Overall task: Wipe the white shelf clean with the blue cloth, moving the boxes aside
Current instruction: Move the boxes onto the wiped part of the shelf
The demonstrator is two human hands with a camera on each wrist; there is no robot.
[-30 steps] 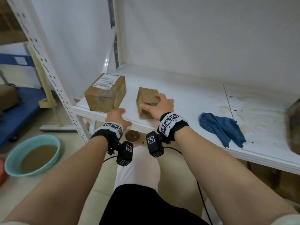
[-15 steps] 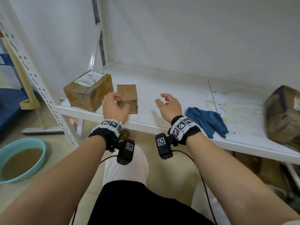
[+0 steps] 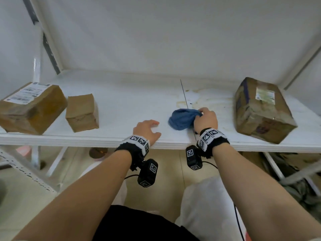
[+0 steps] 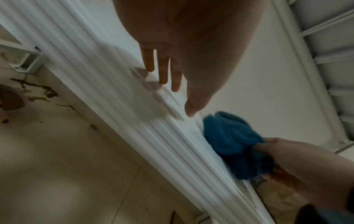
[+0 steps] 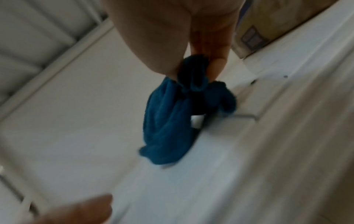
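Blue cloth (image 3: 182,119), bunched, gripped by right hand (image 3: 205,120)

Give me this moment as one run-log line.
right hand: grips blue cloth | left hand: open at white shelf front edge | stains: unwiped | boxes: two left, one right

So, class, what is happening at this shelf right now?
A person is cleaning a white shelf. The right hand grips the bunched blue cloth near the front edge, beside brownish stains not yet wiped. The left hand rests open on the shelf, holding nothing. Two cardboard boxes sit at the left end, a third box at the right.
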